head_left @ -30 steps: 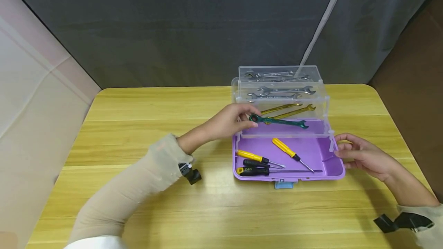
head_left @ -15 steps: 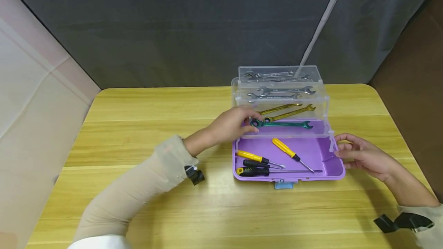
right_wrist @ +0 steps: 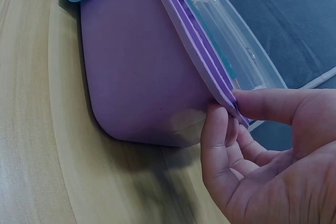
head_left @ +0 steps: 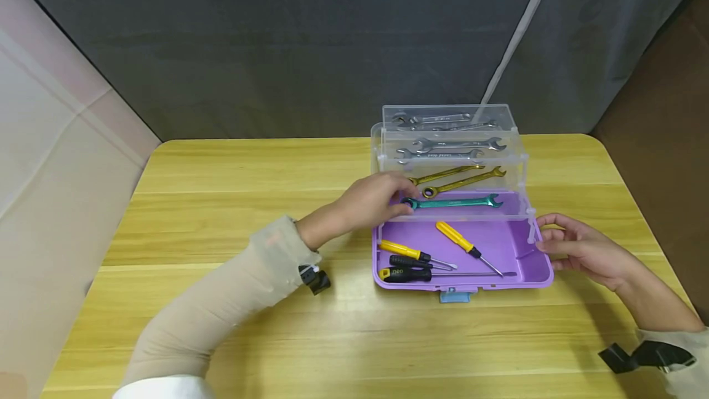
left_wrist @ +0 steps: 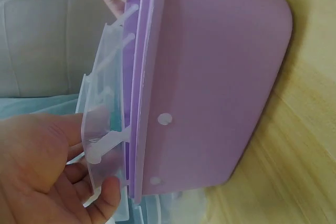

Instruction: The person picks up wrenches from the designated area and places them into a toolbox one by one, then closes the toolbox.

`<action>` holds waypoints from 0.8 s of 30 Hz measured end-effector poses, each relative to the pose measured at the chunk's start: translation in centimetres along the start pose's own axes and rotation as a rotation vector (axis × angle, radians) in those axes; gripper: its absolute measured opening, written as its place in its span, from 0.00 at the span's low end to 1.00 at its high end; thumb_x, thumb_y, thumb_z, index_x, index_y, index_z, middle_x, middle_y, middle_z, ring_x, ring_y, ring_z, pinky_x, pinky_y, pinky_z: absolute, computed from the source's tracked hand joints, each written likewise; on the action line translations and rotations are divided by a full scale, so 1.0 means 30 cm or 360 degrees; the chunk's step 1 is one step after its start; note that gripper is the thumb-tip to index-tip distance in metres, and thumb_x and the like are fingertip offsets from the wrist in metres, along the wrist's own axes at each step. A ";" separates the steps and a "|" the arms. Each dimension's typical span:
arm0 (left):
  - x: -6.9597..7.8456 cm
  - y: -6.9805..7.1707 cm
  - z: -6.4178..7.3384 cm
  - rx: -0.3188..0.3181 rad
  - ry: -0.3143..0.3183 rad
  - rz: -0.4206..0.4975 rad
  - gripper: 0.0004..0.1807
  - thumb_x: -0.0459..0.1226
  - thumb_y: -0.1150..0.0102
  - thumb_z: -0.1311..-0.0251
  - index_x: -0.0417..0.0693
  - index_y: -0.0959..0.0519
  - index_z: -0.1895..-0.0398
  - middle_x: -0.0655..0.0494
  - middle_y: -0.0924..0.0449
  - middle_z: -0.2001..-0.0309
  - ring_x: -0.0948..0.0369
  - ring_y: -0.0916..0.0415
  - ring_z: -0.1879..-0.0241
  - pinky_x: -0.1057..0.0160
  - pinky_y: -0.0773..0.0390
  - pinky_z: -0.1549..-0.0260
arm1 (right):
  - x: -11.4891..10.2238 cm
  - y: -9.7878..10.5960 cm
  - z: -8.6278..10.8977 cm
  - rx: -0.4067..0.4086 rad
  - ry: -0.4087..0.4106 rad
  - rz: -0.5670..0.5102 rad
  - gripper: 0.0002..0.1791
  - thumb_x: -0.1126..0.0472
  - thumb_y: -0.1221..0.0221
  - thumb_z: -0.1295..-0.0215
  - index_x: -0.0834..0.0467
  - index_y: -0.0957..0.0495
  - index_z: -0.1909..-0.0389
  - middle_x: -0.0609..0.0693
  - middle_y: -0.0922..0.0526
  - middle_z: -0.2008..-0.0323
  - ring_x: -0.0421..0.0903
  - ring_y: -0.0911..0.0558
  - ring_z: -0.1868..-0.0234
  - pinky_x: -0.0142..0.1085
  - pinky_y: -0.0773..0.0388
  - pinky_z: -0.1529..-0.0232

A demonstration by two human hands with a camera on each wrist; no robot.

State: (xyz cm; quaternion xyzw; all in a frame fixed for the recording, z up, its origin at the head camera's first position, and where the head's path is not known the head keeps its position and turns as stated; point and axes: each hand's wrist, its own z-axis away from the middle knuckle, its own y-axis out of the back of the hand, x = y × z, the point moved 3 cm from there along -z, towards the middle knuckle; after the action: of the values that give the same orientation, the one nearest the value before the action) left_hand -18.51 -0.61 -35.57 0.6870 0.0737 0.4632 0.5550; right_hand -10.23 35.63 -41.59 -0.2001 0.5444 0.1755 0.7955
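Observation:
A green combination wrench (head_left: 454, 202) lies nearly level in the lowest clear tray of a purple toolbox (head_left: 520, 286). My left hand (head_left: 371, 202) holds its ring end between thumb and fingers, at the tray's left side. In the left wrist view, the left hand (left_wrist: 42, 166) has its fingers about the end wall of the clear tray (left_wrist: 107, 145); the wall partly covers the fingers. My right hand (head_left: 587, 251) grips the right rim of the box. In the right wrist view, thumb and fingers of the right hand (right_wrist: 273, 156) pinch that rim.
Two gold wrenches (head_left: 465, 182) lie just behind the green one. Silver wrenches (head_left: 460, 145) fill the upper clear trays. Several screwdrivers (head_left: 407, 274) with yellow or black handles lie in the purple base. A blue latch (head_left: 455, 296) hangs at the front. A dark curtain (head_left: 277, 48) stands behind the table.
The left hand has lowered the green wrench into the lowest tray and shifted slightly right. The wrench has turned from slanting to nearly level. The right hand has stayed at the rim.

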 end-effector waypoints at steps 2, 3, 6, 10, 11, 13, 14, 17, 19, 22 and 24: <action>0.002 0.001 -0.002 -0.0018 0.0017 0.0006 0.16 0.39 0.31 0.35 0.49 0.15 0.45 0.57 0.15 0.50 0.61 0.22 0.51 0.60 0.22 0.50 | 0.001 0.000 0.000 -0.0001 0.0002 -0.0001 0.20 0.76 0.53 0.26 0.50 0.29 0.45 0.47 0.14 0.57 0.44 0.15 0.58 0.39 0.17 0.59; 0.003 0.000 -0.002 -0.0021 0.0024 0.0004 0.16 0.39 0.32 0.34 0.49 0.15 0.45 0.57 0.15 0.50 0.61 0.23 0.51 0.60 0.22 0.50 | 0.001 0.000 0.000 -0.0001 0.0000 -0.0005 0.19 0.76 0.53 0.26 0.50 0.29 0.44 0.47 0.14 0.57 0.44 0.15 0.57 0.39 0.17 0.59; 0.002 0.000 -0.002 -0.0020 0.0039 0.0005 0.15 0.39 0.33 0.34 0.50 0.15 0.45 0.57 0.16 0.50 0.62 0.23 0.51 0.60 0.22 0.50 | 0.002 0.000 0.000 -0.0001 -0.0005 -0.0008 0.19 0.75 0.53 0.25 0.50 0.29 0.44 0.48 0.14 0.56 0.44 0.14 0.57 0.39 0.16 0.58; 0.000 -0.001 0.000 0.0003 0.0037 0.0014 0.13 0.37 0.36 0.31 0.50 0.15 0.45 0.57 0.16 0.51 0.62 0.22 0.52 0.61 0.22 0.52 | 0.001 -0.001 0.001 -0.0001 -0.0009 -0.0008 0.19 0.75 0.53 0.25 0.51 0.29 0.44 0.48 0.14 0.56 0.45 0.14 0.57 0.39 0.16 0.58; -0.001 -0.001 0.001 0.0010 0.0037 0.0017 0.13 0.37 0.36 0.31 0.50 0.15 0.45 0.57 0.16 0.51 0.62 0.22 0.54 0.61 0.22 0.53 | 0.001 -0.001 0.000 0.0002 -0.0010 -0.0007 0.19 0.75 0.53 0.25 0.51 0.29 0.44 0.48 0.14 0.56 0.45 0.14 0.57 0.39 0.16 0.58; -0.003 -0.002 0.002 0.0026 0.0038 0.0029 0.12 0.36 0.38 0.30 0.50 0.16 0.45 0.57 0.17 0.52 0.62 0.23 0.56 0.62 0.22 0.55 | 0.001 -0.001 -0.001 0.0010 -0.0008 0.0002 0.19 0.75 0.53 0.25 0.51 0.29 0.44 0.48 0.14 0.57 0.45 0.14 0.57 0.39 0.16 0.59; -0.004 -0.002 0.003 0.0035 0.0036 0.0038 0.12 0.36 0.38 0.30 0.50 0.16 0.46 0.57 0.17 0.53 0.62 0.23 0.57 0.63 0.22 0.57 | 0.002 -0.001 -0.002 0.0014 -0.0004 0.0008 0.19 0.75 0.53 0.25 0.51 0.29 0.44 0.48 0.14 0.57 0.45 0.14 0.58 0.39 0.16 0.59; -0.005 0.003 0.010 0.0054 0.0025 0.0088 0.12 0.36 0.39 0.29 0.50 0.16 0.45 0.58 0.18 0.54 0.62 0.24 0.59 0.65 0.23 0.60 | 0.003 -0.001 -0.004 0.0031 0.0002 0.0020 0.18 0.75 0.52 0.25 0.51 0.29 0.44 0.48 0.14 0.57 0.45 0.15 0.58 0.39 0.16 0.59; -0.005 0.010 0.017 0.0072 -0.0001 0.0142 0.13 0.36 0.39 0.29 0.49 0.16 0.45 0.58 0.18 0.55 0.62 0.24 0.59 0.65 0.23 0.61 | 0.003 -0.001 -0.004 0.0043 0.0004 0.0033 0.18 0.75 0.52 0.25 0.51 0.29 0.45 0.48 0.15 0.58 0.44 0.15 0.58 0.39 0.17 0.59; -0.012 0.022 0.027 0.0122 -0.0048 0.0241 0.12 0.35 0.40 0.29 0.47 0.16 0.45 0.58 0.17 0.54 0.63 0.24 0.59 0.66 0.23 0.59 | 0.001 0.001 -0.001 0.0077 -0.0006 0.0079 0.19 0.75 0.52 0.26 0.50 0.29 0.45 0.48 0.14 0.58 0.44 0.15 0.59 0.39 0.17 0.59; -0.021 0.031 0.034 0.0182 -0.0062 0.0306 0.12 0.34 0.40 0.29 0.45 0.16 0.46 0.57 0.16 0.53 0.63 0.23 0.58 0.66 0.22 0.59 | -0.003 0.003 0.002 0.0099 -0.0004 0.0131 0.18 0.75 0.52 0.25 0.50 0.28 0.46 0.47 0.15 0.59 0.43 0.15 0.58 0.39 0.17 0.59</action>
State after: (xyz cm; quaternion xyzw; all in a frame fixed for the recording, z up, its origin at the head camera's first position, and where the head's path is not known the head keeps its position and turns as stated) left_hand -18.50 -2.06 -35.09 0.7303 0.0230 0.4958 0.4693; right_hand -10.26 35.74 -41.51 -0.1526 0.5563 0.1914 0.7941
